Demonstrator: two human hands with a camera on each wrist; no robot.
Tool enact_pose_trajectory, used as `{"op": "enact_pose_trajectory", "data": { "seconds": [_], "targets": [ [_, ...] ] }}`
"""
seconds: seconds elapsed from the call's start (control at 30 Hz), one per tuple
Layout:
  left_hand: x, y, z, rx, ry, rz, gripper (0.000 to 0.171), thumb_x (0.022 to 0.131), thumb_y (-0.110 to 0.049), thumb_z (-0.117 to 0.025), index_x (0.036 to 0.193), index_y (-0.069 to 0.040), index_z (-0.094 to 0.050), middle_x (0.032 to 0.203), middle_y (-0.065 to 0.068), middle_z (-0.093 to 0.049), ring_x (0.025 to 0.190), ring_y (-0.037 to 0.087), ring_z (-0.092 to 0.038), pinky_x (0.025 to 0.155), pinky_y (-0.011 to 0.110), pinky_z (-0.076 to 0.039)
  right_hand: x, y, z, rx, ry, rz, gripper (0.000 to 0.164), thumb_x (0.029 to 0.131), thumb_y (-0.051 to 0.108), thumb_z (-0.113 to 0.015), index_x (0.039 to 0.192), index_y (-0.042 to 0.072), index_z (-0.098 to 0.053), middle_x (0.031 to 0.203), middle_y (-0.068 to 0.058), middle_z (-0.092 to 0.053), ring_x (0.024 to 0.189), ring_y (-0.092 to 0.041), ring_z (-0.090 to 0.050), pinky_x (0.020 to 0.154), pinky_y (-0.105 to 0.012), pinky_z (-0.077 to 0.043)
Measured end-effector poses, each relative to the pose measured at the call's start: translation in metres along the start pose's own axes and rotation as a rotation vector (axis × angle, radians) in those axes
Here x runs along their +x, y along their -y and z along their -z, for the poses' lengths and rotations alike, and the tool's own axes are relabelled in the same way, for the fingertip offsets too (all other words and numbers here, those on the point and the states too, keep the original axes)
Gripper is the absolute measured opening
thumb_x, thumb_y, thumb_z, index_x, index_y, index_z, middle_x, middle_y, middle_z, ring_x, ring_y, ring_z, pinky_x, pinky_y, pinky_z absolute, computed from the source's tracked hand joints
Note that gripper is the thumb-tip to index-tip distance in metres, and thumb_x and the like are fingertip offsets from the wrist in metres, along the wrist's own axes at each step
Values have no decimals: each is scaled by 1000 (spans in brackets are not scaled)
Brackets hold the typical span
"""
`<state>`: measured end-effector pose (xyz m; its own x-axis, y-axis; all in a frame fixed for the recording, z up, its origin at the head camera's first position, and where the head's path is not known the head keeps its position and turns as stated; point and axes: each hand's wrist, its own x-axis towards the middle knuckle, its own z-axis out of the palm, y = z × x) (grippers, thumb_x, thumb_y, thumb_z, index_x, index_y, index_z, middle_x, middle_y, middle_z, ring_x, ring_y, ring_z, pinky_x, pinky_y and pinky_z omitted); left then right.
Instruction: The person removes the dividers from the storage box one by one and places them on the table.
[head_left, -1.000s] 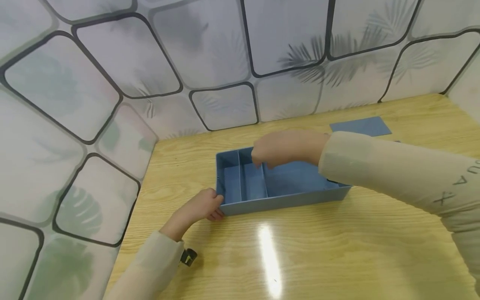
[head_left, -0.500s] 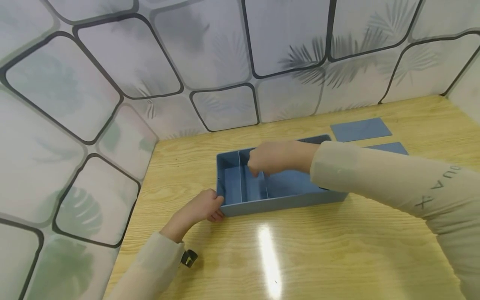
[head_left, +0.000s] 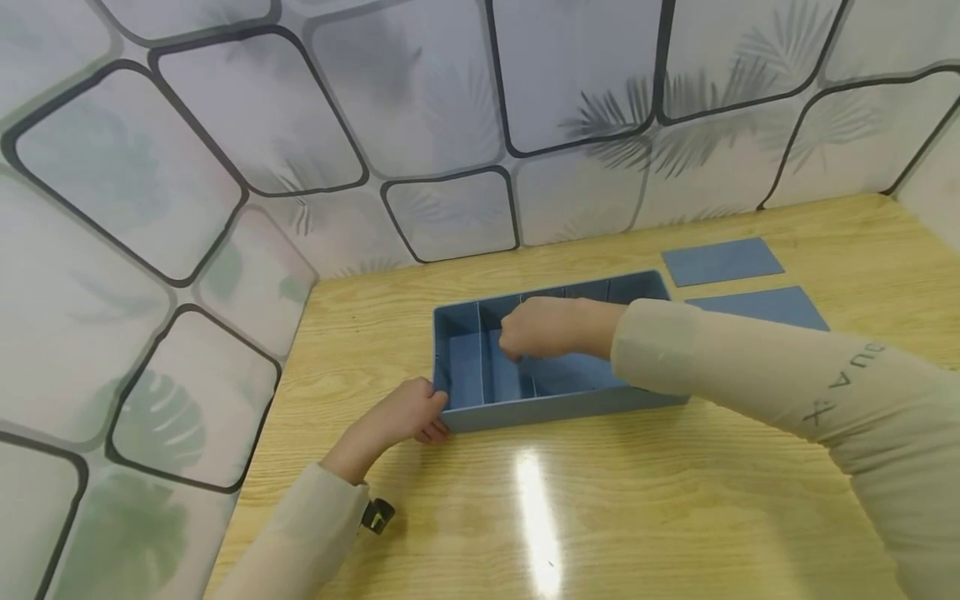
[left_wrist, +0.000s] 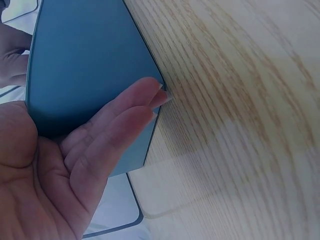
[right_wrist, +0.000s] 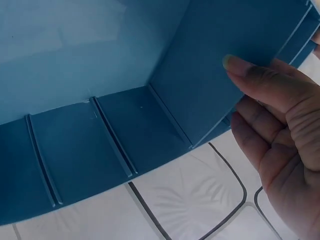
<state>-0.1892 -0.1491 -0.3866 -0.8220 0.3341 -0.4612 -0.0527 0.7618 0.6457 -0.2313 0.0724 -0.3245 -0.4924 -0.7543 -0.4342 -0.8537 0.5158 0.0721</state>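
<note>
Resting on the wood-grained tabletop (head_left: 645, 508) in the head view, a blue box (head_left: 562, 409) has a broad stretch before its near edge and a narrower strip between its far edge and the patterned wall (head_left: 442, 92). Two blue panels (head_left: 722, 261) lie flat near its right end. The left hand (head_left: 397, 412) grips the near left corner; the right hand (head_left: 546, 327) reaches inside.

The left wrist view shows the left fingers (left_wrist: 112, 130) nearly straight against the box's outside, tips by its bottom edge.

In the right wrist view, thumb and fingers pinch a divider (right_wrist: 205, 75); paired ridges (right_wrist: 112, 135) line the box's inner wall beside it.
</note>
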Motion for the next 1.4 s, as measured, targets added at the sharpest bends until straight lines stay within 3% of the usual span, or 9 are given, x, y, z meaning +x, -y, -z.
{"op": "enact_pose_trajectory", "data": {
  "seconds": [0.2,0.37,0.57,0.7,1.4],
  "targets": [
    [1,1,0,7,1,4,34,85,-14,-33,67,4,-56,63,13,-64,56,22,-61,52,36,-53,5,1,-6,-50,-9,16,23,83,0,-55,99,11,-65,103,-2,-64,86,-13,-58,77,-25,-48],
    [0,0,0,8,-2,4,34,84,-13,-33,66,5,-56,63,12,-64,56,22,-61,53,36,-53,9,2,-9,-141,-10,40,18,83,0,-55,81,13,-67,84,1,-64,62,-7,-47,58,-22,-45],
    [-2,-3,1,8,-8,18,34,85,-13,-33,67,5,-56,64,13,-64,57,23,-62,53,36,-53,9,1,-8,-189,-7,51,32,83,-1,-52,57,16,-44,60,5,-45,52,-8,-29,47,-24,-28],
    [-2,-3,1,5,-7,26,34,84,-13,-33,66,4,-55,64,13,-64,57,23,-62,53,36,-53,9,1,-8,-205,-4,54,37,83,-2,-51,55,17,-36,58,5,-37,51,-9,-25,46,-24,-26],
    [-2,-2,1,11,-2,20,35,85,-13,-33,66,5,-56,65,14,-65,57,23,-62,53,35,-53,1,1,7,-232,10,47,34,84,1,-50,59,17,-35,59,3,-33,52,-10,-22,47,-26,-23]
  ]
}}
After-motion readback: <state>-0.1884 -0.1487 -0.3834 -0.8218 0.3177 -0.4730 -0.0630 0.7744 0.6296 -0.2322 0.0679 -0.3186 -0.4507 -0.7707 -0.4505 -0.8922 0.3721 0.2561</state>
